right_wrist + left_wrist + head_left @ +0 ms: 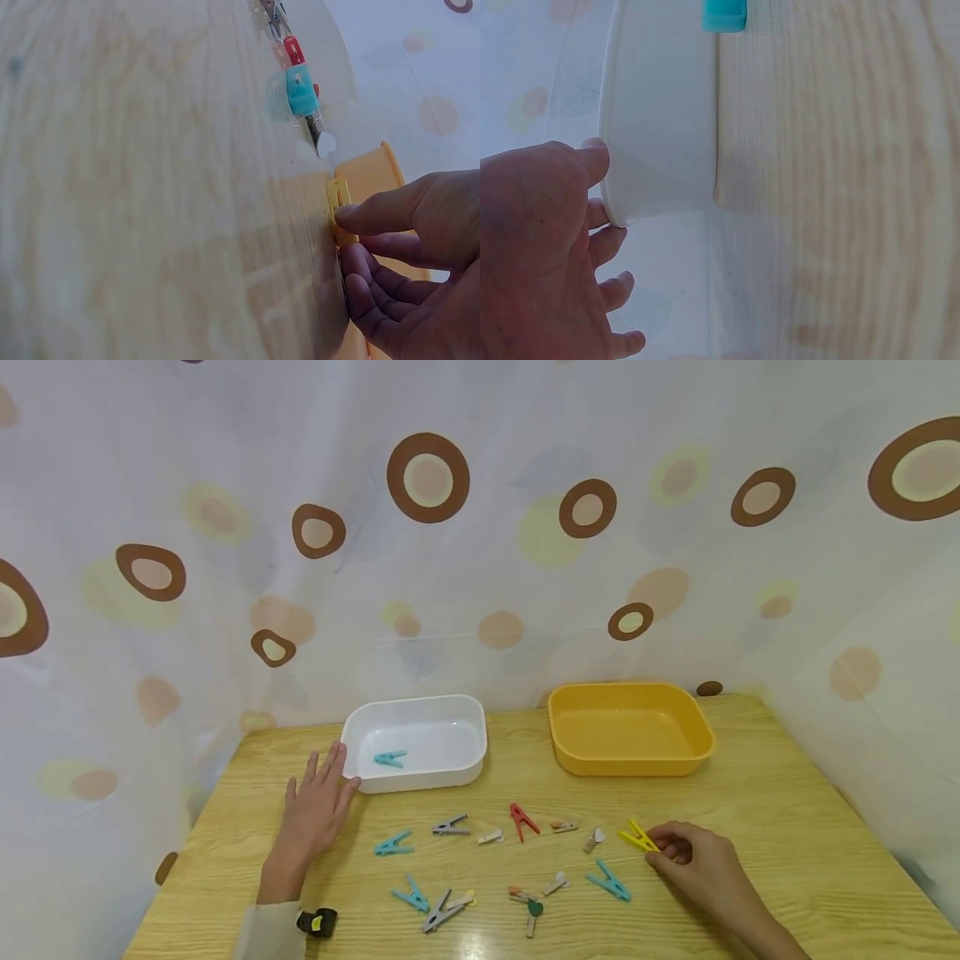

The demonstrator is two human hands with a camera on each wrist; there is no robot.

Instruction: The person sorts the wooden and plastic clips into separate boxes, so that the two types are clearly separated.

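Note:
At the left, my left hand (315, 806) rests its fairly straight fingers and thumb against the corner of a white plastic basin (423, 781); the left wrist view shows the fingertips (607, 244) at its rim. One turquoise clothespin (389, 759) lies inside that basin. My right hand (697, 864) pinches a yellow clothespin (637, 837) between thumb and forefinger, low over the table, its other fingers curled. Nearest to it is a turquoise clothespin (610, 882). A red clothespin (522, 821) and a grey one (450, 826) lie farther left.
A yellow basin (633, 767) stands at the back right of the wooden table (795, 843). Several small wooden pegs, one with a green heart (535, 908), and more turquoise and grey clothespins lie scattered. A patterned curtain (480, 568) hangs behind.

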